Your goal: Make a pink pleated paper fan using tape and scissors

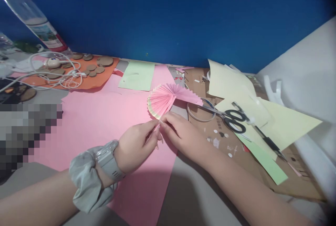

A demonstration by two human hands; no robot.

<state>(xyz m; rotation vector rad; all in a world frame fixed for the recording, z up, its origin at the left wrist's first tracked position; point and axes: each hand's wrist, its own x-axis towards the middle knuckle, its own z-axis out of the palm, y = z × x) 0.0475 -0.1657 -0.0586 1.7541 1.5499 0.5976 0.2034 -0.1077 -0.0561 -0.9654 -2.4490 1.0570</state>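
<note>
A pleated pink paper fan (pixel 162 100), with a pale yellow-green edge on its left part, stands partly spread above the large pink sheet (pixel 105 124). My left hand (pixel 139 143), with a grey watch and scrunchie at the wrist, pinches the fan's near folded end. Right beside it, my right hand (pixel 181 133) grips the same end, fingertips touching those of the left. The folds between my fingers are mostly hidden. To the right of the fan lie black-handled scissors (pixel 234 121), their blades reaching toward the fan's far-right tip.
Behind stands a blue wall (pixel 168 19). At right, cardboard (pixel 202 131) carries pale yellow paper (pixel 283 117), a utensil-like black pen (pixel 270 143), a tape roll (pixel 193 114) and a green strip (pixel 265 163). Cardboard discs (pixel 105 61) and white cables lie left, near a bottle (pixel 44 31).
</note>
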